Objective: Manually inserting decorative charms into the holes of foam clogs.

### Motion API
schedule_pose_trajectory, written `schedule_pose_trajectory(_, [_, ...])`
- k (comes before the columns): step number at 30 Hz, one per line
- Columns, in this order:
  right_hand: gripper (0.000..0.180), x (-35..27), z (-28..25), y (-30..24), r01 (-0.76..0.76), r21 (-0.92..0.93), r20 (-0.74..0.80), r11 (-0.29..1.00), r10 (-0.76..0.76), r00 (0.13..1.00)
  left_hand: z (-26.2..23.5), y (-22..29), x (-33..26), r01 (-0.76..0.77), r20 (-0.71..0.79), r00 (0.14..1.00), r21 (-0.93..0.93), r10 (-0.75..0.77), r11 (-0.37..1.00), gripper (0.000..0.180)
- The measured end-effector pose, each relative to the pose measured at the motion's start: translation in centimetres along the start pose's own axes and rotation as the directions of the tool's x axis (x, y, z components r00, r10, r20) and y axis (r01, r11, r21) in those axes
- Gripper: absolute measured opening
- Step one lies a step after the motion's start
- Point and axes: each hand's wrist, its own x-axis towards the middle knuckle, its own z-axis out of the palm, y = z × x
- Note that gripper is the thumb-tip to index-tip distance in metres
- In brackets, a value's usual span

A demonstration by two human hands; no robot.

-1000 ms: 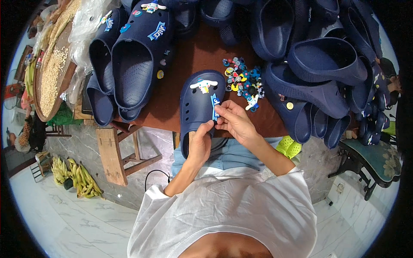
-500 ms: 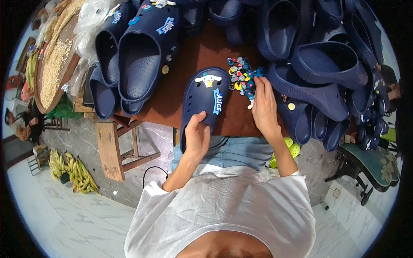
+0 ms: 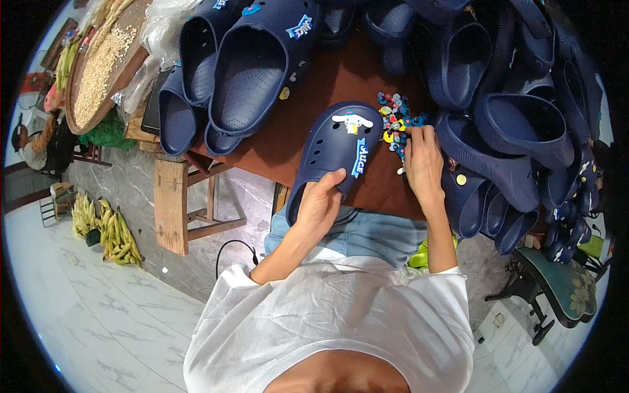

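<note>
Head view, looking down on your two hands at the counter [image 3: 354, 72] with its brown covering. Your left hand [image 3: 320, 202] grips a navy clog [image 3: 334, 147] at its opening, the thumb [image 3: 335, 178] pressed flat on the upper; the remaining fingers are largely hidden. This clog lies in front of you, toe pointing away and tilted slightly to your right, its forepart over the counter and its opening near the front edge. Its upper carries a white long-eared charm [image 3: 352, 122] near the toe and a blue banner charm [image 3: 360, 158] along the right side, with a row of vent holes to the left. Your right hand [image 3: 424, 164] reaches to the edge of a heap of small multicoloured charms [image 3: 393, 124], just beside the clog; its fingers are close together and bent, and you cannot tell from this angle whether they pinch a piece. To your left stand larger decorated clogs [image 3: 249, 85], well apart from the one held; to your right, more navy clogs [image 3: 517, 131] are piled up. Farther left are a tray [image 3: 129, 73] of pale grains [image 3: 98, 92], a clear plastic bag [image 3: 164, 29] and, below the counter's level, a wooden stool [image 3: 171, 209] and bananas [image 3: 118, 239].
</note>
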Motion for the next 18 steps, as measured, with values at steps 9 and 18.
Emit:
schedule_pose_trajectory(9, [0.009, 0.0, -0.2, -0.2, -0.062, 0.050, 0.029, 0.997, 0.061, 0.998, 0.2, 1.3, -0.2, -0.030, 0.009, 0.999, -0.277, 0.034, 0.960, 0.042])
schedule_pose_trajectory(18, [0.014, -0.5, -2.0, -2.9, 0.036, 0.356, -0.049, 0.934, -0.019, 0.999, 1.8, 0.4, -0.7, -0.122, -0.046, 0.992, -0.105, 0.118, 0.987, 0.045])
